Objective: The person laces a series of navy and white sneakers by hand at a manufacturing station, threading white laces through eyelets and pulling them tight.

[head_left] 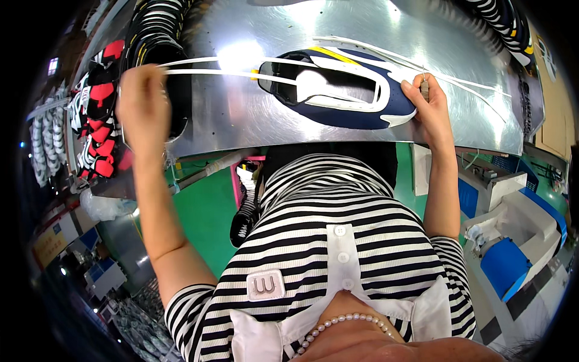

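A navy shoe upper [342, 84] with white trim and a yellow stripe lies on the metal table, its toe to the right. My left hand [143, 108], smeared by motion, is closed at the left on white laces [223, 73]. These stretch taut across to the upper's opening, where a white tongue [311, 84] shows. At the toe, my right hand [433, 108] grips the upper between thumb and fingers. A small tool with a short brown handle [424, 88] and a thin needle-like tip is also in that hand. More white lace [482, 90] trails over the table beyond it.
A long row of stacked dark uppers [158, 30] stands at the left, beside red, black and white shoe pieces [102, 96]. Another stack [503, 27] lies at the far right. Below the metal table [265, 134], a blue and white machine [512, 247] stands at the right.
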The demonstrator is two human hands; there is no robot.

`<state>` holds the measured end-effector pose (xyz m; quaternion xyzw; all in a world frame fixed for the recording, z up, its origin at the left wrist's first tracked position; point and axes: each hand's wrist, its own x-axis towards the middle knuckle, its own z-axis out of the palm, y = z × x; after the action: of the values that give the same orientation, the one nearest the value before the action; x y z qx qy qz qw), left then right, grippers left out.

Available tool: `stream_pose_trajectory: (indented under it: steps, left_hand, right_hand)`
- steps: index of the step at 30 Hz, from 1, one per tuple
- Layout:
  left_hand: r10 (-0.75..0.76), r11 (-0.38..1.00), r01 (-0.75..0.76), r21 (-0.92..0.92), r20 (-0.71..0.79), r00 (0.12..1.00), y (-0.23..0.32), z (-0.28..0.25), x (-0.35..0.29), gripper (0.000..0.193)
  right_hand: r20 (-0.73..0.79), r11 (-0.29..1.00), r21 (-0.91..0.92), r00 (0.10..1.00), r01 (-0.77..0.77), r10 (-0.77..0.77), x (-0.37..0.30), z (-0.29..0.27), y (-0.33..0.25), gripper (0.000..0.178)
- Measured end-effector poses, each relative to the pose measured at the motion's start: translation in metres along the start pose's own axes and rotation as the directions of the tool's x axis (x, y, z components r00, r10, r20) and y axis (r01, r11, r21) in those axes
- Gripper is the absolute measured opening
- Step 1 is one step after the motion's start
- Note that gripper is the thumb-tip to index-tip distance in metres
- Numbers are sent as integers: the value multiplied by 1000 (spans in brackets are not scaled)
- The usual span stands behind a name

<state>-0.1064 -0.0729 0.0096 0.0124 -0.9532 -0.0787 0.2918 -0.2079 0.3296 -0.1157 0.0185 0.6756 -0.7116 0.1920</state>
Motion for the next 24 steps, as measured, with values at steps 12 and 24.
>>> stream_pose_trajectory:
  steps: [12, 24]
  left_hand:
    - [215, 738, 160, -656, 453, 865, 126, 57, 16, 5]
    - [250, 755, 1, -655, 290, 924, 165, 99, 10, 11]
  right_hand:
    - [-59, 658, -678, 867, 329, -495, -4, 5, -17, 20]
    - [139, 981, -17, 972, 194, -190, -17, 47, -13, 17]
